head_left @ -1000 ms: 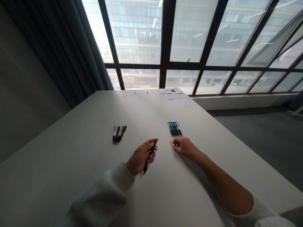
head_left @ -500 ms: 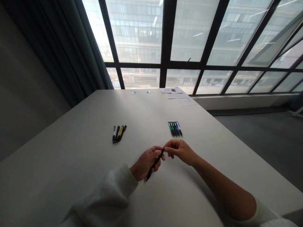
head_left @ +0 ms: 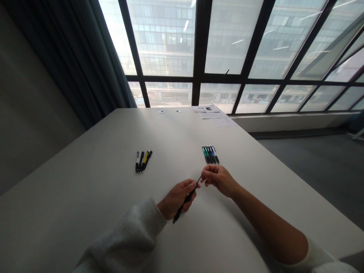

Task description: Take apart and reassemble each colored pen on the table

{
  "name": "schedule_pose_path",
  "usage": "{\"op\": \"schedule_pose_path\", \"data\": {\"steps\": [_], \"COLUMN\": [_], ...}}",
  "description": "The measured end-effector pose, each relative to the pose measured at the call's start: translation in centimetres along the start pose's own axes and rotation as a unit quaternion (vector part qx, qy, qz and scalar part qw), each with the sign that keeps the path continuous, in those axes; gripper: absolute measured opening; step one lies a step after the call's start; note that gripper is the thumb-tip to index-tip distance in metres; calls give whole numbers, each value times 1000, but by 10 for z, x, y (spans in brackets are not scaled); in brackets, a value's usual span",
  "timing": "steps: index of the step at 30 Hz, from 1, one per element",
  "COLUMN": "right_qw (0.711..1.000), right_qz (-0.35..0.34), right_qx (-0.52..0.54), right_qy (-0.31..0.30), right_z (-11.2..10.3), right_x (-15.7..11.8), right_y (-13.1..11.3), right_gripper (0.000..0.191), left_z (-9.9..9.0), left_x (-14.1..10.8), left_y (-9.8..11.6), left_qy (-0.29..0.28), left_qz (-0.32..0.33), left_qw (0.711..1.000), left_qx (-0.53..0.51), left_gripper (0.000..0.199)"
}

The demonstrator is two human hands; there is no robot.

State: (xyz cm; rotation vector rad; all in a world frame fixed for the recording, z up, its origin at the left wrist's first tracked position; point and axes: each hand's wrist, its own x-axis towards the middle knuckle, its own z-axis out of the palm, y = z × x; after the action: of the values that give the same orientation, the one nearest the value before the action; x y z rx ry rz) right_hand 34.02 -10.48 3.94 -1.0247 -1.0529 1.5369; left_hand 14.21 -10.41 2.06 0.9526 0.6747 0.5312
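A black pen (head_left: 179, 214) lies slanted in my left hand (head_left: 176, 196), whose fingers are closed round its barrel. My right hand (head_left: 218, 179) pinches the far end of a thin dark pen refill (head_left: 199, 179), which spans the gap between the two hands. The refill's lower end goes into the upper end of the barrel; how deep it sits is hidden. Just beyond my right hand is a row of pens (head_left: 210, 154) with green, blue, black and white parts. Farther left rests a second group of pens (head_left: 143, 162), in white, black and yellow.
All of this is on, or held above, a large white table (head_left: 99, 178). Printed papers (head_left: 214, 115) lie at its far right corner, and two small white discs (head_left: 178, 111) near the far edge. Windows and a dark curtain (head_left: 96, 64) stand behind.
My right hand has moved slightly up and right, drawing the thin refill out of the pen's upper end. My left hand and the barrel have shifted slightly down. Both pen groups are unmoved.
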Motion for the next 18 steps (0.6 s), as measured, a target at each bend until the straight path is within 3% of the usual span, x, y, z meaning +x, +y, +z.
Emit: {"op": "schedule_pose_path", "data": {"steps": [5,8,10,12,18], "right_qw": [1000,985,940,893,803], "right_qz": [-5,-32,-20,16,63], "right_qx": [-6,-146,-322,-434,-580], "right_qy": [24,84,113,119,124], "right_z": [0,-15,-30,-44,-56], "right_x": [2,4,5,6,13], "right_y": [-2,-9,-12,-13,-3], "right_gripper": [34,31,26,18,11], "left_z": [-1,-3,-4,-4,-3], "left_x": [1,2,3,4,4], "left_y": [-2,-4,-5,-5,-5], "left_qy": [11,20,26,30,34], "left_qz": [-5,0,-2,-6,-12], "left_qw": [1000,1000,1000,1000,999], "left_qx": [4,5,5,4,7], "left_gripper": [22,19,17,17,17]}}
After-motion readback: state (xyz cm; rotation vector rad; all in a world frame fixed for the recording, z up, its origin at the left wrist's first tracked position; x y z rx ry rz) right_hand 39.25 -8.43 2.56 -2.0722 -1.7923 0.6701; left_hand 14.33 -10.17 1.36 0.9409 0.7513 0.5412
